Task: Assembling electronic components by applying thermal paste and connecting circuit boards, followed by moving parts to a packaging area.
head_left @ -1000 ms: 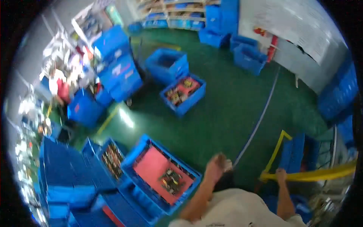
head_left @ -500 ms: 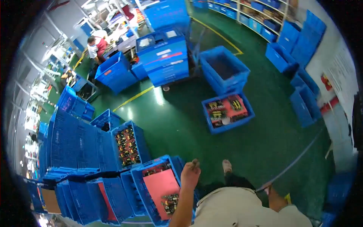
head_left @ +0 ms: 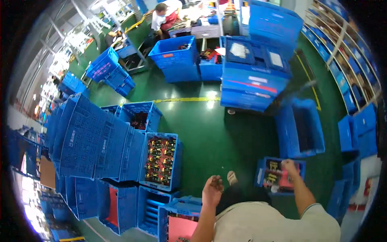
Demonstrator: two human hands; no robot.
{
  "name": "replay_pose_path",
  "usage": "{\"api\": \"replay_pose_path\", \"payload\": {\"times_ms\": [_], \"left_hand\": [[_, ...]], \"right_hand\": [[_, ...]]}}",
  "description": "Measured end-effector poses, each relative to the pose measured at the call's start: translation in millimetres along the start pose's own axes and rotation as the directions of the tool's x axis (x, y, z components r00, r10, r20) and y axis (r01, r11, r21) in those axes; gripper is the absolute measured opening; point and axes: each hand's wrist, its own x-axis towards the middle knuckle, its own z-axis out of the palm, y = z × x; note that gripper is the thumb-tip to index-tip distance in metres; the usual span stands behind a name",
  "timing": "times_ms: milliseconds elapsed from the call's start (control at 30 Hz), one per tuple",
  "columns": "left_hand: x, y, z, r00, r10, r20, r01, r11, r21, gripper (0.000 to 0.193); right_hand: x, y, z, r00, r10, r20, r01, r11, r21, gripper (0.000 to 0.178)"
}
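My left hand [head_left: 212, 189] is raised in front of my body at lower centre, with its fingers curled inward. Whatever it may hold is too small to make out. My right arm stretches forward, and my right hand [head_left: 289, 166] is over a shallow blue crate [head_left: 260, 172] on the floor, its fingers blurred. Inside that crate lie dark circuit boards [head_left: 274, 174] with yellow parts, on a pinkish-red sheet [head_left: 286, 181]. Whether the right hand touches a board cannot be told.
A tall blue bin [head_left: 286, 133] stands beyond the crate. At left are stacked blue crates [head_left: 92, 141], one crate [head_left: 177, 165] full of boards. A crate with a pink sheet [head_left: 181, 229] is near my left arm. Ahead are a loaded cart [head_left: 254, 88] and a seated person [head_left: 161, 20].
The view has turned left, so the floor crate now appears lower and further right. My right hand has moved from beside my body out over that crate. My left hand stays raised and curled.
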Motion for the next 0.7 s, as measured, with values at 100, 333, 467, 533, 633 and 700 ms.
{"api": "replay_pose_path", "payload": {"times_ms": [100, 333, 467, 533, 633, 700], "left_hand": [[77.2, 39.8, 90.4, 0.980, 0.048, 0.195, -0.081, 0.982, 0.168, 0.025], [241.9, 172.5, 176.9, 0.976, 0.130, 0.176, -0.167, 0.963, 0.210, 0.028], [350.5, 231.1, 208.7, 0.989, 0.118, 0.092, -0.126, 0.987, 0.098, 0.026], [375.5, 273.6, 242.1, 0.988, 0.135, 0.078, -0.142, 0.986, 0.088, 0.025], [437.3, 333.2, 262.5, 0.962, 0.220, 0.163, -0.230, 0.972, 0.048, 0.028], [486.4, 380.4, 275.0, 0.952, 0.278, 0.130, -0.281, 0.960, 0.002, 0.029]], "right_hand": [[43.7, -36.6, 30.2, 0.997, -0.034, 0.064, 0.027, 0.995, 0.096, 0.029], [148.6, -342.3, 149.4, 0.930, -0.243, 0.275, 0.284, 0.951, -0.119, 0.027], [273.0, -486.4, 222.0, 0.762, -0.442, 0.473, 0.531, 0.845, -0.066, 0.027], [312.9, -580.8, 248.6, 0.677, -0.498, 0.542, 0.612, 0.790, -0.039, 0.028], [392.4, -699.2, 296.1, 0.536, -0.608, 0.585, 0.744, 0.668, 0.012, 0.027], [443.5, -775.8, 330.2, 0.570, -0.551, 0.610, 0.740, 0.666, -0.091, 0.029]]}}
